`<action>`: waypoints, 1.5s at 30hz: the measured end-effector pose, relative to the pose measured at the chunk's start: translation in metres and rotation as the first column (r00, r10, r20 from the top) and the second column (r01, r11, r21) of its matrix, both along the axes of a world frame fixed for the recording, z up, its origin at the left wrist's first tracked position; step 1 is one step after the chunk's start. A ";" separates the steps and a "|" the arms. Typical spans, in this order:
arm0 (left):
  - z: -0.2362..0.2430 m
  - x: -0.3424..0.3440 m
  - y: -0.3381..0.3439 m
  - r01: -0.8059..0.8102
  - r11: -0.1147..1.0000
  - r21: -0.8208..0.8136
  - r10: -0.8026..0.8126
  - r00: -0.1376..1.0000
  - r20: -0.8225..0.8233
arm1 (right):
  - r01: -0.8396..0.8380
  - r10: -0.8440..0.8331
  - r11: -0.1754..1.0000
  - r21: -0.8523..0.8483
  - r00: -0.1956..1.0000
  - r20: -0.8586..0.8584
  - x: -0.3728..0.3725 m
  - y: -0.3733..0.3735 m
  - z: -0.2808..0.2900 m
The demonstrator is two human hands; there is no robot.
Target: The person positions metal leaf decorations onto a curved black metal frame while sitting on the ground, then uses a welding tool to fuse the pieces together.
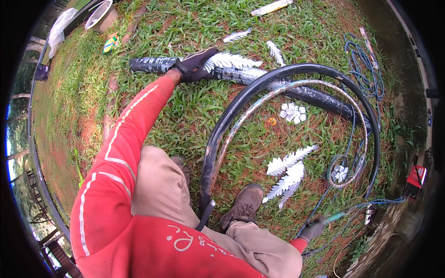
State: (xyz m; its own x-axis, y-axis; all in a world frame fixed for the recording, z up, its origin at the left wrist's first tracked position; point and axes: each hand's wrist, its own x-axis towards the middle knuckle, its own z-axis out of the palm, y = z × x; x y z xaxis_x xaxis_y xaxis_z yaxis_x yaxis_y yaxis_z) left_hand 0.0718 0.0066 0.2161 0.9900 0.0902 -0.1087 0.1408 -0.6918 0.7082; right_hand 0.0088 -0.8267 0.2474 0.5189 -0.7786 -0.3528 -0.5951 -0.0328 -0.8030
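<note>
My left hand (197,65), in a dark glove, is closed around the base of a silvery metal leaf (234,61). That leaf lies along the top of a black-and-silver pipe (303,94), whose paint is patchy, and the hand rests on the pipe too. Low on the right, my gloved right hand (313,229) grips a teal-green handle (334,217) that meets blue cables. A curved black tube (221,124) and a thinner rusty, bent rod (252,107) arch over the pipe's right part. More metal leaves (288,178) lie on the grass near my boot (244,204).
Single leaves (237,35) and a metal flower (293,112) lie around the pipe. Blue cable (366,69) is coiled at right, near a red boxy machine (416,178) on the concrete edge. A pale basin (101,17) and a white plastic bag (61,28) are far left.
</note>
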 end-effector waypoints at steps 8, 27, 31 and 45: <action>-0.008 0.000 0.021 0.133 0.991 0.028 -0.131 0.989 -0.061 | -0.461 0.464 0.881 -0.110 0.793 0.395 0.034 0.152 0.125; -0.014 0.003 0.038 0.091 0.996 0.004 -0.089 0.981 -0.171 | -0.947 0.988 -0.142 -0.289 -0.153 0.016 0.107 0.536 0.098; -0.018 0.001 0.041 0.037 0.999 0.021 -0.033 0.988 -0.149 | -0.890 0.930 -0.292 -0.351 -0.179 -0.320 0.102 0.551 0.051; -0.011 0.001 0.041 0.115 0.987 0.110 -0.096 0.981 -0.167 | -0.941 0.978 -0.134 -0.309 -0.077 -0.192 0.093 0.557 0.035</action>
State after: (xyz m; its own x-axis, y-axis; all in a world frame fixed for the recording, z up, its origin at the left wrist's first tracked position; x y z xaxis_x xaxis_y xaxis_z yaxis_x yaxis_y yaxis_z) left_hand 0.0725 0.0473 0.2047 0.9650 0.0081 -0.2620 0.1680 -0.7864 0.5944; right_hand 0.1016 -0.2700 0.2823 0.8091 0.5572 -0.1871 0.3404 -0.7037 -0.6236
